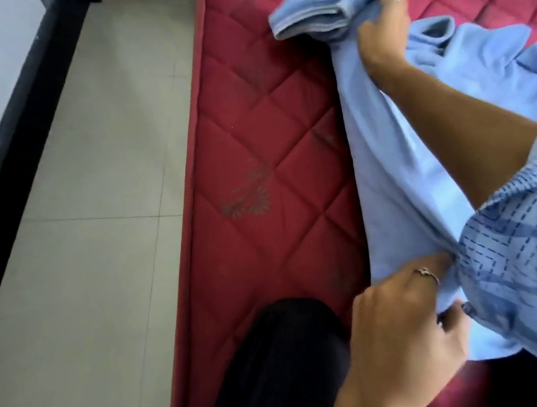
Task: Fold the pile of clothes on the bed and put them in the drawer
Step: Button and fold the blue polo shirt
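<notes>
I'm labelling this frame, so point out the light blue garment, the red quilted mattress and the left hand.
light blue garment [400,168]: head view, stretched middle.
red quilted mattress [253,138]: head view, bare top.
left hand [405,328]: head view, back of hand.

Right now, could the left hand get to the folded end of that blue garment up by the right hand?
Probably not yet. The left hand grips the near end of the light blue garment; the folded end lies far up the red mattress, held by the right hand.

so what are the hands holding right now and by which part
Both grip the light blue cloth garment: the left hand pinches its near edge, the right hand clutches the far end beside its folded-over part.
</notes>
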The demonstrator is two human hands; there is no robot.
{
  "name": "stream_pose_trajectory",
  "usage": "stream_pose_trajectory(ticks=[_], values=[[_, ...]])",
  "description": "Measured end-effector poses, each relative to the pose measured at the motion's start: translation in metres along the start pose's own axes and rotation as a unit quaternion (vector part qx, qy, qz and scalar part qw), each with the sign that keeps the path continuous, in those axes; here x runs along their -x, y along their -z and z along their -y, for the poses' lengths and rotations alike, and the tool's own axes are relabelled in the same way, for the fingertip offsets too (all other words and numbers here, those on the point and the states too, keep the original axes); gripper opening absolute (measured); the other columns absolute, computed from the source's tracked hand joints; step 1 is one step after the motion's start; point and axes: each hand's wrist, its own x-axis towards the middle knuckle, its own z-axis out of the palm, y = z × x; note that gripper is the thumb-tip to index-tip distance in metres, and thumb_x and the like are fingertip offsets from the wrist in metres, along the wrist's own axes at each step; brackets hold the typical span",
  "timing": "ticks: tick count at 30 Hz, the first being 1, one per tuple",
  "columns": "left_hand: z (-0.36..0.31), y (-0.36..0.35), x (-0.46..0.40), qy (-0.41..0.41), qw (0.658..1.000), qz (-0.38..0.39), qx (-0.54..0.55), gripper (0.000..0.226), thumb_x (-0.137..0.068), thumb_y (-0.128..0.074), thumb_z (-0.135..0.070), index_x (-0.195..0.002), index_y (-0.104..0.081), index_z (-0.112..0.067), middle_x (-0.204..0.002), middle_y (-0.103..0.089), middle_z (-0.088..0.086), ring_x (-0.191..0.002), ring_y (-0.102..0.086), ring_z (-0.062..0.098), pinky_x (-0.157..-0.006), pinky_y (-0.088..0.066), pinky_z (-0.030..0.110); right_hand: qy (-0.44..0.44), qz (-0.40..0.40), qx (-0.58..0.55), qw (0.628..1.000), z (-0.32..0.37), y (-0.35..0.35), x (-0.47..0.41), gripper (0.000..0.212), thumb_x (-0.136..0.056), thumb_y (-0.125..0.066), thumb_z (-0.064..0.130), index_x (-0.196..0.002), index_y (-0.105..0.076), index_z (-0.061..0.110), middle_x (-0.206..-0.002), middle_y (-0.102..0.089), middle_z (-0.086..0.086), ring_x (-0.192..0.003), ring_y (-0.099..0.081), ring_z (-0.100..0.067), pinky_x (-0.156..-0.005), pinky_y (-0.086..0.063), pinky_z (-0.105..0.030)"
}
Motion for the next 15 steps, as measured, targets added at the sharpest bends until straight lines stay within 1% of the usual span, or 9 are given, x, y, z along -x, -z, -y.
stream_pose_trajectory(ticks=[3,6,7,9,11,12,13,14,15], values=[[-0.015,-0.023,0.004,-0.038,0.994,0.092,-0.045,0.008,-0.073,-0.051,-0.022,-0.080,-0.053,-0.021,-0.078,-0.059,-0.002,-0.064,-0.055,0.014,-0.050,-0.041,0.023,-0.130,-0.061,-0.081,0.986,-0.054,0.045,0.001,0.050,-0.072,-0.039,0.026,-0.115,-0.056,0.007,-0.113,-0.060,-0.010,-0.108,-0.054,-0.021,-0.092,-0.037,-0.018],[-0.023,-0.050,0.013,0.011,0.960,0.261,-0.100,0.021,-0.083,-0.054,-0.008,-0.104,-0.052,-0.011,-0.102,-0.058,0.009,-0.087,-0.060,0.033,-0.065,-0.047,0.039,-0.280,0.073,-0.116,0.950,-0.107,0.075,0.025,0.005,-0.087,-0.052,0.024,-0.084,-0.049,0.022,-0.082,-0.049,0.004,-0.085,-0.052,-0.017,-0.084,-0.047,-0.032],[-0.021,-0.060,0.017,0.013,0.947,0.291,-0.133,0.026,-0.082,-0.055,-0.005,-0.108,-0.051,-0.009,-0.103,-0.057,0.010,-0.089,-0.061,0.033,-0.065,-0.048,0.040,-0.323,0.109,-0.115,0.933,-0.120,0.083,0.036,0.014,-0.089,-0.052,0.020,-0.077,-0.045,0.021,-0.078,-0.046,0.003,-0.081,-0.052,-0.019,-0.081,-0.050,-0.035],[-0.016,-0.072,0.023,0.006,0.929,0.326,-0.174,0.034,-0.074,-0.064,-0.007,-0.106,-0.055,-0.014,-0.092,-0.060,0.003,-0.078,-0.064,0.024,-0.053,-0.046,0.030,-0.352,0.107,-0.156,0.917,-0.142,0.087,0.050,0.021,-0.089,-0.052,0.011,-0.071,-0.043,0.017,-0.070,-0.045,-0.003,-0.068,-0.049,-0.019,-0.059,-0.047,-0.031],[-0.011,-0.079,0.026,-0.012,0.930,0.320,-0.182,0.035,-0.071,-0.067,-0.008,-0.104,-0.056,-0.016,-0.087,-0.060,0.000,-0.074,-0.063,0.020,-0.049,-0.040,0.025,-0.338,0.081,-0.170,0.922,-0.149,0.085,0.060,0.023,-0.085,-0.053,0.004,-0.069,-0.041,0.016,-0.065,-0.043,-0.006,-0.056,-0.044,-0.018,-0.043,-0.035,-0.021],[-0.010,-0.084,0.025,-0.024,0.934,0.305,-0.186,0.032,-0.076,-0.064,-0.007,-0.106,-0.056,-0.014,-0.089,-0.060,0.003,-0.078,-0.062,0.022,-0.052,-0.039,0.027,-0.323,0.073,-0.154,0.931,-0.147,0.086,0.063,0.018,-0.082,-0.055,0.005,-0.073,-0.044,0.017,-0.068,-0.047,-0.007,-0.058,-0.046,-0.019,-0.041,-0.038,-0.019],[-0.010,-0.084,0.023,-0.021,0.936,0.300,-0.180,0.028,-0.081,-0.060,-0.006,-0.108,-0.055,-0.011,-0.094,-0.060,0.007,-0.084,-0.061,0.026,-0.056,-0.039,0.030,-0.296,0.078,-0.127,0.944,-0.147,0.084,0.064,0.012,-0.080,-0.060,0.011,-0.086,-0.050,0.016,-0.081,-0.055,-0.011,-0.068,-0.052,-0.022,-0.049,-0.047,-0.023],[-0.011,-0.085,0.020,-0.009,0.937,0.305,-0.168,0.025,-0.085,-0.056,-0.007,-0.109,-0.053,-0.009,-0.099,-0.059,0.011,-0.090,-0.059,0.030,-0.060,-0.040,0.034,-0.263,0.093,-0.076,0.957,-0.151,0.084,0.064,0.033,-0.080,-0.064,0.018,-0.110,-0.052,0.013,-0.105,-0.057,-0.016,-0.088,-0.057,-0.026,-0.072,-0.053,-0.030],[-0.009,-0.085,0.018,0.001,0.936,0.312,-0.163,0.023,-0.088,-0.056,-0.010,-0.110,-0.052,-0.008,-0.103,-0.059,0.013,-0.095,-0.058,0.033,-0.064,-0.041,0.037,-0.219,0.115,-0.010,0.969,-0.149,0.083,0.066,0.059,-0.081,-0.068,0.023,-0.132,-0.042,0.009,-0.128,-0.047,-0.020,-0.110,-0.053,-0.031,-0.095,-0.046,-0.034]])
